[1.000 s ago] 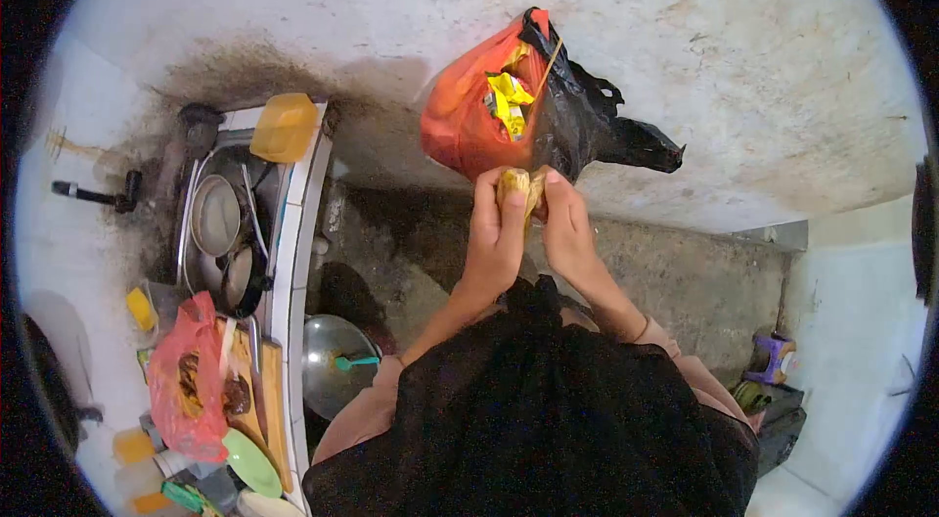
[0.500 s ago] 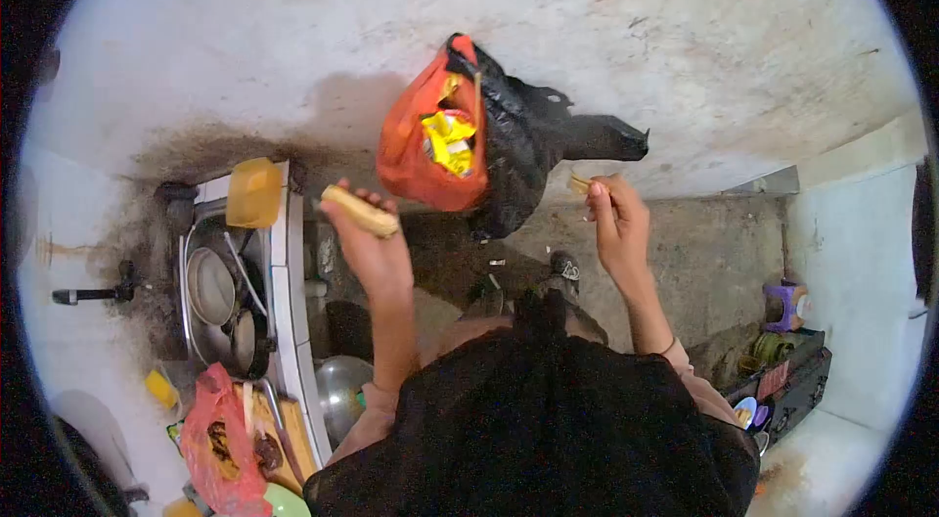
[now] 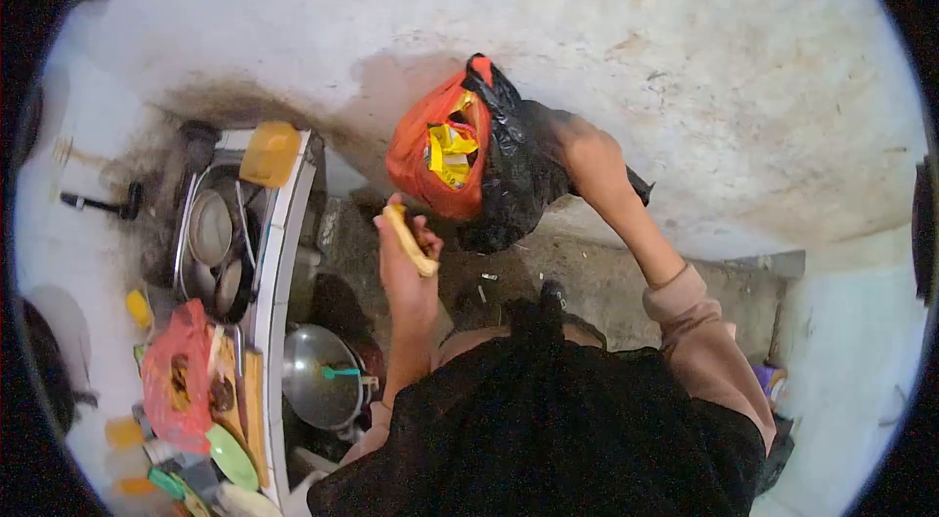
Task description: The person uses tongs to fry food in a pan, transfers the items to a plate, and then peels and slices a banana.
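My left hand [image 3: 403, 268] is wrapped round a long pale-yellow piece of food [image 3: 411, 241], held below an orange plastic bag [image 3: 416, 160]. Yellow packets [image 3: 451, 153] show in the mouth of that bag, which hangs against the wall beside a black plastic bag [image 3: 511, 186]. At the upper right part of the black bag is my right hand [image 3: 592, 160], its fingers hidden at or inside the plastic, so what they hold does not show.
Left, a tiled counter [image 3: 277, 272] has a sink with pans [image 3: 210, 228], a yellow container [image 3: 270, 153], a red plastic bag [image 3: 176, 380] and a green plate [image 3: 232, 458]. A metal pot [image 3: 323, 375] stands beside the counter. The wall [image 3: 734, 96] rises ahead.
My right hand has moved up and left to the black bag; the small piece it pinched is out of sight. My left hand, still holding the food, has shifted right. The view has turned.
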Demonstrator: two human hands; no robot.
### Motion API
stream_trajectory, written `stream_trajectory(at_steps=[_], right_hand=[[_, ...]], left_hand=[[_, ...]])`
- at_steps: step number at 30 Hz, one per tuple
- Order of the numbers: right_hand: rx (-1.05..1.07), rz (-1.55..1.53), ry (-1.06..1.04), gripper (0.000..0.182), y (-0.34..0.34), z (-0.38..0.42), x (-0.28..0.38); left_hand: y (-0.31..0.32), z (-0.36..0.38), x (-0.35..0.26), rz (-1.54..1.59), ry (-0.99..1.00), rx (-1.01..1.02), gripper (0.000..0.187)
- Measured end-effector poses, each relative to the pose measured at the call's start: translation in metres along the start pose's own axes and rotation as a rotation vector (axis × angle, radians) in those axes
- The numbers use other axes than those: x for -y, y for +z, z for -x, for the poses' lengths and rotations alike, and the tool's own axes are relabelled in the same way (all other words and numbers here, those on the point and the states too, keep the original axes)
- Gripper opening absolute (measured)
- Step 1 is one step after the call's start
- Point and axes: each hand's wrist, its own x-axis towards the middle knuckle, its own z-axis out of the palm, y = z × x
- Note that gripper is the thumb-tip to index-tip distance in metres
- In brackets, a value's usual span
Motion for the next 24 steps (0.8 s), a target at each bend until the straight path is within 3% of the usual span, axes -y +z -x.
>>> stream_trajectory(at_steps=[4,7,8,10,13,20,24], right_hand=[[-0.056,-0.210,0.096,0.017,-0.032,-0.003,0.017],[0.074,-0.598,0.167,0.015,-0.050,0.017,0.039],[0.127,-0.726,0.193,0.015,-0.055,0.026,0.047],[0.161,-0.829,0.024,0.019,-0.047,0.045,0.065],[0.317,-0.808,0.085,0.024,-0.055,0.055,0.084],[0.359,-0.679,-0.119,0.022,-0.051,0.056,0.074],[0.357,-0.597,-0.213,0.020,-0.051,0.053,0.071]], left_hand=[[0.019,0.014,0.012,0.108,-0.105,0.037,0.039],[0.016,0.014,0.032,0.378,-0.181,0.151,0.031],[0.021,0.017,0.035,0.355,-0.197,0.108,0.030],[0.036,0.023,0.037,0.310,-0.237,0.026,0.030],[0.045,0.030,0.043,0.203,-0.205,0.020,0.028],[0.050,0.035,0.053,-0.064,-0.015,0.107,0.026],[0.053,0.037,0.053,-0.166,-0.014,0.075,0.025]])
